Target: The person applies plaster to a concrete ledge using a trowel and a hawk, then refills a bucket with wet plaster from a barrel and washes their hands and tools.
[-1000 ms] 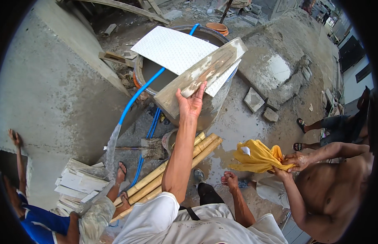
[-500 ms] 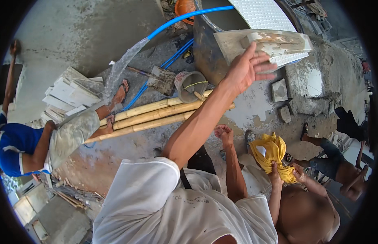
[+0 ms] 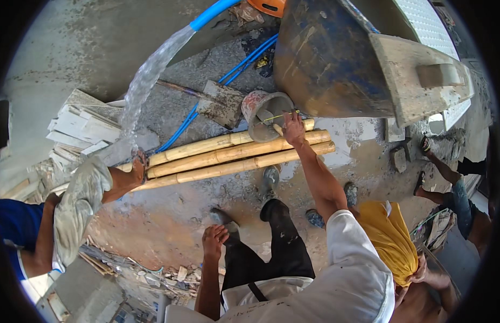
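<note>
My right hand (image 3: 293, 129) reaches to the rim of a mortar-stained bucket (image 3: 252, 113), its fingers at a thin yellow cord across the top; whether they grip it is unclear. A pale wooden piece sticks out beside them. My left hand (image 3: 214, 240) hangs low near my legs, empty, fingers loosely curled and apart. The bucket stands beside three bamboo poles (image 3: 217, 156) and a dirty shovel (image 3: 215, 105). Above it is a large drum (image 3: 331, 64) bearing a board (image 3: 409, 64) and white sheet (image 3: 425, 21). A blue hose (image 3: 212, 13) pours water.
A co-worker in blue (image 3: 13, 231) has bare legs near the splash. At right a person holds a yellow cloth (image 3: 384, 231); another (image 3: 465, 210) stands behind. Tile pieces (image 3: 86, 126) lie left, concrete blocks (image 3: 398, 159) right, rubble (image 3: 169, 280) at bottom.
My left hand has left the board on the drum and dropped low. My right hand has moved up to the bucket. The view has swung downward. The yellow cloth is spread out more.
</note>
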A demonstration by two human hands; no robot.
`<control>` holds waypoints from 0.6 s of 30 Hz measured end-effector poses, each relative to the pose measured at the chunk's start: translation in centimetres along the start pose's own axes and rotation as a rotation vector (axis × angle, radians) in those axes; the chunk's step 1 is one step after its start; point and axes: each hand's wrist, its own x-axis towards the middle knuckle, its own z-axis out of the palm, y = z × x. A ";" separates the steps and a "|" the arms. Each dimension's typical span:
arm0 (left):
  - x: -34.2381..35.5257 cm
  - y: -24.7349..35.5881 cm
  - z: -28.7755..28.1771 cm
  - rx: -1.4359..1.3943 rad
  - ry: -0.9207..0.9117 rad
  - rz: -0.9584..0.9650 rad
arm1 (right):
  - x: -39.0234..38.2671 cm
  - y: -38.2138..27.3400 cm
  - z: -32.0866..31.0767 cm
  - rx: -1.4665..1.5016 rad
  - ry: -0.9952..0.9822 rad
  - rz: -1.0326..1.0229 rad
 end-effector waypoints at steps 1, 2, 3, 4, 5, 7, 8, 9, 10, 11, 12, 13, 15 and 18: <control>0.2 -0.7 -1.3 0.015 0.009 0.010 | 1.5 0.4 1.2 -0.155 0.023 -0.013; 0.4 -1.5 -2.1 0.045 0.078 0.011 | 2.7 1.0 2.4 -0.312 -0.025 -0.059; 0.6 -2.4 -2.5 0.073 0.092 0.012 | 3.5 1.4 3.5 -0.540 -0.045 -0.085; 0.8 -3.3 -2.6 0.077 0.124 -0.024 | 4.2 1.8 4.5 -0.484 0.006 -0.135; 1.1 -4.2 -2.3 0.077 0.133 -0.011 | 4.5 2.0 5.3 -0.431 -0.032 -0.117; 1.2 -5.9 -1.3 0.082 0.111 -0.118 | 4.9 1.9 6.0 -0.324 -0.121 -0.084; 1.2 -6.6 -0.6 0.086 0.082 -0.117 | 4.9 1.5 6.0 -0.273 -0.174 -0.067; 1.4 -7.1 0.1 0.052 0.065 -0.083 | 5.2 0.8 5.5 -0.274 -0.273 -0.025; 1.6 -7.4 1.0 0.160 0.001 -0.048 | 5.1 -0.1 4.7 -0.223 -0.226 -0.063; 1.8 -7.4 1.8 0.270 -0.106 0.011 | 5.3 -1.4 3.5 -0.126 -0.282 -0.099; 2.1 -7.2 2.9 0.289 -0.064 0.069 | 5.5 -2.6 1.8 -0.032 -0.281 -0.134; 2.4 -6.7 3.9 0.327 -0.107 0.173 | 5.2 -4.1 0.0 -0.031 -0.354 -0.152; 3.2 -4.4 6.0 0.605 -0.098 0.336 | 4.0 -7.4 -4.2 0.068 -0.144 -0.233; 3.3 0.3 10.8 0.365 -0.016 0.426 | -0.7 -12.4 -11.2 0.078 -0.358 -0.197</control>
